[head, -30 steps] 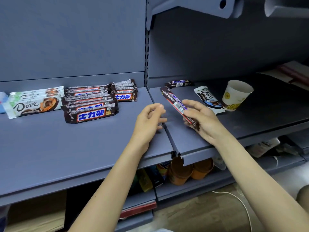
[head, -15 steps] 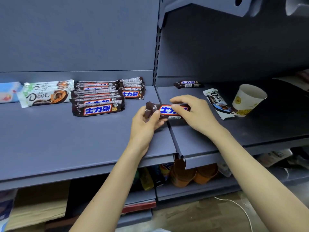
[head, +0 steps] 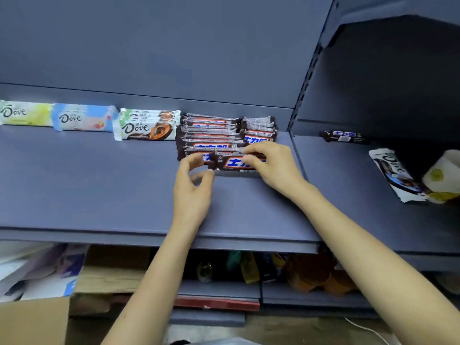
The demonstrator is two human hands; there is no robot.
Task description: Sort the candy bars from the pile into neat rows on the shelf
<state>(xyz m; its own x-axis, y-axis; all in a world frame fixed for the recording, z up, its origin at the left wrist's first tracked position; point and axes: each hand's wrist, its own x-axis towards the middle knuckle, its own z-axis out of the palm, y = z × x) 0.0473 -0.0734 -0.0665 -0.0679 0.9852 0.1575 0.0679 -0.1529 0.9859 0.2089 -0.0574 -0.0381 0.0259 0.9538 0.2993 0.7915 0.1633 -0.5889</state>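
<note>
Above blue shelf (head: pixel 99 185), right hand (head: pixel 275 169) pinches brown bar (head: pixel 230 162), left hand (head: pixel 191 195) half-curled.

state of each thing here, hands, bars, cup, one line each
brown rows, flat, overlapping
brown bar, label up, in front of the brown rows
right hand, pinching the brown bar
left hand, loosely curved by its left end, no grip seen
Dove stack, flat, left of the rows
stray brown bar, unsorted, right shelf
dark Dove bar, unsorted, askew on that shelf
paper cup, blurred, posture unclear
</note>
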